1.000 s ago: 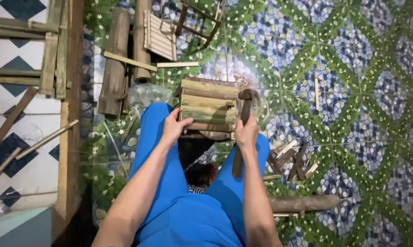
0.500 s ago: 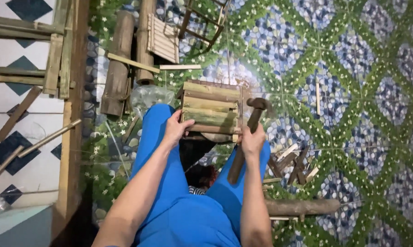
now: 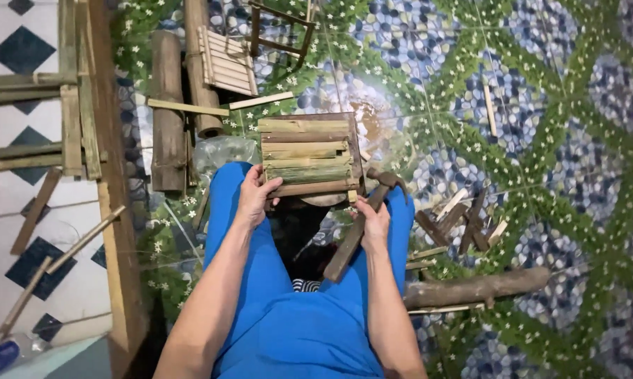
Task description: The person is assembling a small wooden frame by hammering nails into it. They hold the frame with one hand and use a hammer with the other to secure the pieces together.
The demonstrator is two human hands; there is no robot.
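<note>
Bamboo-slat panel (image 3: 308,156) rests across the person's blue-clad knees, above a patterned pebble-and-leaf floor (image 3: 541,105). It is a small rectangular frame of green and tan split strips laid side by side, with darker edge rails. Compared with half a second ago the hammer has come down from its raised position and now lies low along the panel's right corner; judged, a blow has just landed or is being reset. Logs (image 3: 168,119) lie at upper left, one more (image 3: 478,288) at lower right. Left hand (image 3: 255,198) has fingers closed on the panel's near-left edge. Right hand (image 3: 374,221) grips the hammer (image 3: 362,217) by its wooden handle. Loose offcuts (image 3: 464,224) lie just right of the knee.
</note>
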